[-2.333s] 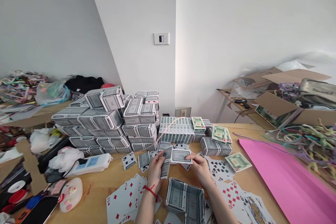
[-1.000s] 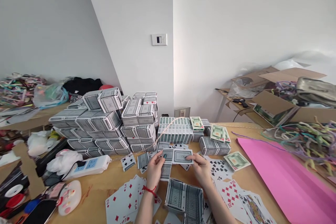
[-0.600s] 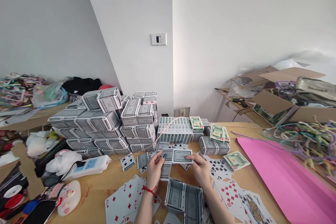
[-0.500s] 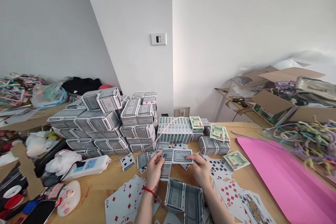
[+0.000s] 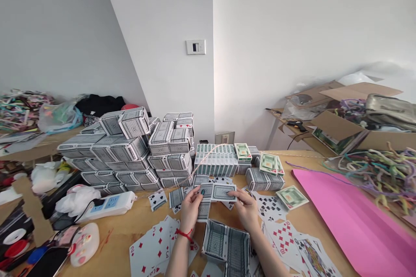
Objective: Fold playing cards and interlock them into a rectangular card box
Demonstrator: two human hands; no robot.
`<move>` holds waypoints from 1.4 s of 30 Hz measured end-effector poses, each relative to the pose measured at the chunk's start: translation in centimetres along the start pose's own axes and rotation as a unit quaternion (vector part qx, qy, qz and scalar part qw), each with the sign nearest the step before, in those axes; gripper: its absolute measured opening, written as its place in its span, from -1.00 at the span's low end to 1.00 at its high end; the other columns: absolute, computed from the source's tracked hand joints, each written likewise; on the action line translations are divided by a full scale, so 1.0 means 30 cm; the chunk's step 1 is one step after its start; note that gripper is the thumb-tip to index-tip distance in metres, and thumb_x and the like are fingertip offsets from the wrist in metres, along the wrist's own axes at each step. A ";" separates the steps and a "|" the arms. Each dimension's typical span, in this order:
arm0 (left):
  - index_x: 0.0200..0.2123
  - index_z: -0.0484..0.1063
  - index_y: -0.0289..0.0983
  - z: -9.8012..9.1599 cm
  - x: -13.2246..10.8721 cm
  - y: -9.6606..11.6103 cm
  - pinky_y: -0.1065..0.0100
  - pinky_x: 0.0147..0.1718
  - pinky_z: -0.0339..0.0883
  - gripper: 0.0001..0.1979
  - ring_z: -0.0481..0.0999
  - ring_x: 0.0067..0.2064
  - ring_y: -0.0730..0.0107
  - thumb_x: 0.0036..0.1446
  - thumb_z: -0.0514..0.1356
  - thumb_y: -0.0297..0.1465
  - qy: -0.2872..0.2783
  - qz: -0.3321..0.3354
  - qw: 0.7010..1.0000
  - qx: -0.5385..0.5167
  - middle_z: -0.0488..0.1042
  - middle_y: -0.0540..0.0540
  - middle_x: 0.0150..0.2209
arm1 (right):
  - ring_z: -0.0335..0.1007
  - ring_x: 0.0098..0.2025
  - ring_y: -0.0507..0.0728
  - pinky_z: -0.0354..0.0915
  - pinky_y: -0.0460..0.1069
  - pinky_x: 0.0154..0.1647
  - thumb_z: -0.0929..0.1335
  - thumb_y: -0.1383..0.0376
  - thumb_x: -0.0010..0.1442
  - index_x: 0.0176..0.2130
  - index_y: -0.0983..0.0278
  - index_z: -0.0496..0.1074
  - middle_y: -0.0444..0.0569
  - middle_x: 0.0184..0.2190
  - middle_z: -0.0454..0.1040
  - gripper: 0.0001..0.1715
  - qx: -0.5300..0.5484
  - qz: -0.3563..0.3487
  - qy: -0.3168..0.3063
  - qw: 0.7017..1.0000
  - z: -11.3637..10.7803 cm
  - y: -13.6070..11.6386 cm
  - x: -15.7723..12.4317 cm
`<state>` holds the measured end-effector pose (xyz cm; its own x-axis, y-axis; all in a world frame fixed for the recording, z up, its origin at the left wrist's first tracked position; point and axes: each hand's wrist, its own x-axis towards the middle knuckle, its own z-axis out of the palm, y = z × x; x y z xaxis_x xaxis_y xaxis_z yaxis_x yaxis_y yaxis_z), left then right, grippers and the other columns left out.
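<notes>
My left hand point(image 5: 192, 207), with a red string at the wrist, pinches the left part of a joined piece of patterned playing cards point(image 5: 203, 211). Its thumb lies on the card backs. My right hand point(image 5: 246, 207) grips the right end of a card point(image 5: 223, 192) that sticks out sideways from that piece. Just below the hands stands an open box made of cards point(image 5: 217, 240), showing grey patterned inner walls. Loose face-up cards point(image 5: 152, 246) lie left of my left forearm, and more cards point(image 5: 283, 239) lie right of my right forearm.
Stacked card blocks point(image 5: 121, 149) rise at the back left. Card packs point(image 5: 216, 160) stand behind the hands, with green packs point(image 5: 271, 163) to their right. A power strip point(image 5: 110, 206) lies left, pink paper point(image 5: 354, 220) right, and an open carton point(image 5: 341, 132) farther back.
The card piece and both hands appear slightly farther left, as does most of the view. Both hands keep their hold on the cards.
</notes>
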<state>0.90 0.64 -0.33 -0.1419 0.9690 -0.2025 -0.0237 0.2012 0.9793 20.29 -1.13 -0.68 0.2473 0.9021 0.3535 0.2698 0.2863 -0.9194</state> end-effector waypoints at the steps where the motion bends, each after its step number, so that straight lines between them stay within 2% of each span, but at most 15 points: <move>1: -0.06 0.38 -0.31 0.000 0.001 -0.001 0.32 -0.26 0.34 -0.46 0.47 -0.14 0.16 -0.11 0.19 -0.16 0.001 0.001 1.000 -0.005 0.48 -0.22 -0.13 | 0.43 -0.27 0.19 0.32 0.01 -0.22 0.26 0.38 -0.08 -0.44 0.18 0.55 -0.04 -0.39 0.55 -0.71 -0.011 -0.006 0.001 1.000 -0.001 -0.002 -0.001; 8: -0.08 0.42 -0.28 0.000 -0.002 0.000 0.29 -0.22 0.34 -0.49 0.46 -0.11 0.14 -0.14 0.24 -0.21 0.013 0.014 0.999 -0.033 0.48 -0.21 -0.10 | 0.43 -0.22 0.18 0.34 -0.02 -0.23 0.25 0.40 -0.08 -0.38 0.15 0.56 -0.03 -0.30 0.52 -0.66 -0.080 -0.053 0.025 0.995 0.002 0.000 -0.019; 12: -0.07 0.42 -0.29 -0.005 0.002 -0.002 0.31 -0.25 0.35 -0.48 0.47 -0.13 0.14 -0.14 0.24 -0.20 0.026 0.008 0.999 -0.025 0.49 -0.21 -0.11 | 0.42 -0.23 0.18 0.34 -0.02 -0.26 0.26 0.36 -0.07 -0.36 0.17 0.57 -0.01 -0.32 0.51 -0.68 -0.043 -0.044 0.010 0.998 -0.001 -0.013 -0.017; 15: -0.04 0.39 -0.30 -0.007 0.002 -0.001 0.34 -0.25 0.34 -0.45 0.47 -0.15 0.18 -0.12 0.22 -0.18 0.048 0.020 0.999 -0.012 0.51 -0.20 -0.16 | 0.40 -0.43 0.13 0.33 -0.03 -0.42 0.24 0.29 -0.02 -0.30 0.25 0.56 -0.01 -0.48 0.48 -0.65 0.081 0.008 -0.052 0.995 0.000 -0.028 -0.007; 17: -0.04 0.39 -0.31 -0.009 -0.001 0.004 0.36 -0.26 0.34 -0.45 0.47 -0.16 0.20 -0.11 0.22 -0.18 0.055 0.037 0.998 -0.007 0.52 -0.19 -0.19 | 0.30 -0.60 0.06 0.26 -0.05 -0.57 0.23 0.20 0.04 -0.24 0.31 0.53 -0.06 -0.61 0.40 -0.60 0.153 0.071 -0.081 0.982 0.008 -0.033 -0.001; 20: -0.05 0.40 -0.32 -0.011 -0.010 0.015 0.39 -0.33 0.35 -0.45 0.49 -0.22 0.23 -0.12 0.22 -0.17 0.061 0.053 0.997 0.014 0.54 -0.18 -0.25 | 0.13 -0.70 -0.02 0.13 -0.10 -0.67 0.30 0.10 0.02 -0.12 0.36 0.45 -0.20 -0.71 0.23 -0.49 0.182 0.156 -0.078 0.968 0.027 -0.032 0.007; 23: -0.07 0.42 -0.32 -0.012 -0.017 0.026 0.39 -0.42 0.35 -0.46 0.50 -0.30 0.25 -0.12 0.21 -0.15 0.070 0.059 0.995 0.033 0.54 -0.19 -0.30 | 0.03 -0.73 -0.07 0.04 -0.14 -0.69 0.37 0.04 -0.05 -0.04 0.35 0.35 -0.31 -0.74 0.08 -0.36 0.208 0.193 -0.079 0.956 0.037 -0.026 0.015; 27: -0.10 0.45 -0.31 -0.015 -0.019 0.032 0.39 -0.48 0.35 -0.47 0.50 -0.36 0.27 -0.13 0.21 -0.14 0.075 0.076 0.994 0.036 0.55 -0.19 -0.35 | -0.03 -0.78 -0.09 -0.09 -0.16 -0.73 0.37 -0.01 -0.07 -0.30 0.35 0.39 -0.28 -0.80 0.19 -0.50 0.218 0.224 -0.137 0.940 0.031 -0.023 0.023; 30: -0.09 0.44 -0.31 -0.019 -0.016 0.030 0.40 -0.44 0.36 -0.46 0.50 -0.34 0.27 -0.14 0.22 -0.15 0.068 0.073 0.995 0.030 0.55 -0.20 -0.31 | 0.05 -0.79 -0.08 -0.03 -0.15 -0.73 0.37 -0.04 -0.08 -0.49 0.31 0.32 -0.21 -0.81 0.29 -0.55 0.218 0.232 -0.136 0.938 0.028 -0.030 0.022; 35: -0.06 0.41 -0.31 -0.033 -0.007 0.015 0.40 -0.44 0.36 -0.45 0.49 -0.34 0.30 -0.12 0.22 -0.15 0.051 0.072 0.996 0.018 0.53 -0.19 -0.27 | 0.21 -0.77 -0.02 0.11 -0.13 -0.71 0.40 -0.07 -0.17 -0.54 0.27 0.24 -0.17 -0.78 0.36 -0.50 0.240 0.252 -0.110 0.931 0.042 -0.040 0.014; 42: -0.02 0.38 -0.30 -0.059 0.002 0.007 0.42 -0.46 0.33 -0.44 0.44 -0.38 0.36 -0.10 0.22 -0.17 0.046 0.074 0.996 0.012 0.51 -0.15 -0.34 | 0.26 -0.76 0.00 0.20 -0.12 -0.67 0.38 -0.09 -0.15 -0.54 0.28 0.24 -0.17 -0.79 0.36 -0.49 0.241 0.248 -0.155 0.926 0.056 -0.036 0.007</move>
<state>-0.86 0.47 -0.13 -0.2315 0.9714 -0.0531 0.0287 0.0614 0.9977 18.50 -0.70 0.09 -0.0686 0.9891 -0.1305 -0.2702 -0.1443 -0.9519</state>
